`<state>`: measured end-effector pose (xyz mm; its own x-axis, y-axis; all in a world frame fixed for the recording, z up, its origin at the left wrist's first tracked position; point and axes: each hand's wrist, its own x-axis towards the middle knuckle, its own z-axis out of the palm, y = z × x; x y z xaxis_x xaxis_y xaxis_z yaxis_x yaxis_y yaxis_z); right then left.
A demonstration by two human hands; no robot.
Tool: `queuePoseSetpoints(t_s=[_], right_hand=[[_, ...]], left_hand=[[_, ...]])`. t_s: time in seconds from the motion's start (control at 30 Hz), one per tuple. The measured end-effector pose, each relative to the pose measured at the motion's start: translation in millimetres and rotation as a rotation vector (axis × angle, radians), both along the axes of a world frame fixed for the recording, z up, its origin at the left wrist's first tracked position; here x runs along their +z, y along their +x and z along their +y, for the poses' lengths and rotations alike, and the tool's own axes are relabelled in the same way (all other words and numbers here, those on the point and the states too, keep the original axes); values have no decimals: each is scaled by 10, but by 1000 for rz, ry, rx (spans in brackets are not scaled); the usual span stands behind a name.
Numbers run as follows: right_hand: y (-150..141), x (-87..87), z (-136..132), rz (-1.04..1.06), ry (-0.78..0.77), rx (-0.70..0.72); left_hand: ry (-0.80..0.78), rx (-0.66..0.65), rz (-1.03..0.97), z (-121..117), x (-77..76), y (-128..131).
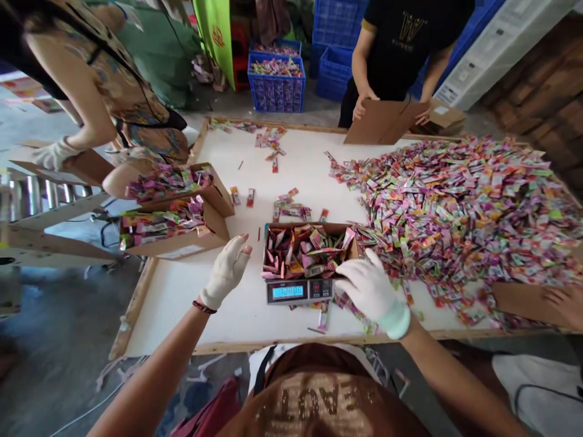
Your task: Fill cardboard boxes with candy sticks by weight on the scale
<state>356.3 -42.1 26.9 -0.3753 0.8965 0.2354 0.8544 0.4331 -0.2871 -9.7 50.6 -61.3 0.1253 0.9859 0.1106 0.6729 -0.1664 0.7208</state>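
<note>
A brown cardboard box [272, 229] full of small colourful packets stands on a digital scale [298, 291] near the table's front edge. My left hand [226, 271], in a white glove with bare fingertips, hovers just left of the box with its fingers stretched out and nothing in it. My right hand [371, 291], also gloved, rests at the box's front right corner with its fingers curled down onto packets there; what it grips is hidden.
A big heap of colourful packets [460, 212] covers the right half of the white table [282, 164]. Two filled boxes [173, 218] sit at the left edge. Other people stand at the left and far side, one folding cardboard [382, 121]. Blue crates [277, 82] stand behind.
</note>
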Motion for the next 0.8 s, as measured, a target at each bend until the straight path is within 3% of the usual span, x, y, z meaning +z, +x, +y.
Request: queuePoseSetpoints(t_s=[0.17,0.3,0.4,0.6,0.7,0.8], right_hand=[[393,337,47,129,151,-71],[484,390,151,155,134,-88],[361,325,323,168,97,-39],[-159,151,786,181,-49,55],[-368,177,858,65,-139,15],[-366,227,839,-16,-241,-43]], left_hand=[[11,82,-125,-193,360,149],[47,60,-137,-338,653,239],[41,1,-115,-395,824,349],[197,-214,58,-340,1046,705],[176,-232,251,-355,1122,864],[148,-236,428,-413,1137,948]])
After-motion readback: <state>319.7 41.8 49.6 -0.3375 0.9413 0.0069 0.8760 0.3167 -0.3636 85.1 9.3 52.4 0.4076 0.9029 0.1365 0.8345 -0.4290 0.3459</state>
